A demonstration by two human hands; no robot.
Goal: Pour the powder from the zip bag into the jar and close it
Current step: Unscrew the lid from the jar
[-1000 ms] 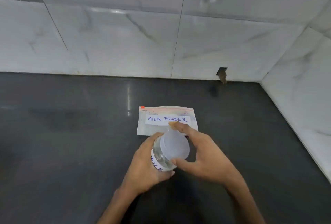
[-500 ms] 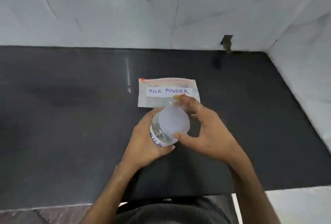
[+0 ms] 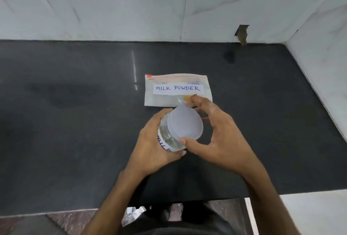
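We are counting one jar [image 3: 170,137], one lid [image 3: 185,123], one zip bag [image 3: 177,90] and two hands. The left hand [image 3: 154,144] is wrapping closed around the jar's clear body, tilting it toward us. The right hand [image 3: 217,133] is curling its thumb and fingers around the translucent lid, which is sitting on the jar's mouth. The zip bag, labelled "MILK POWDER", is lying flat just behind the jar, its near edge passing under the right fingertips. Everything is sitting over a dark polished countertop [image 3: 75,122], with white marble wall tiles [image 3: 112,5] rising behind the bag and to the jar's right. We are reading only part of the jar's blue lettering, the palm covering the rest. We cannot tell what the jar is holding.
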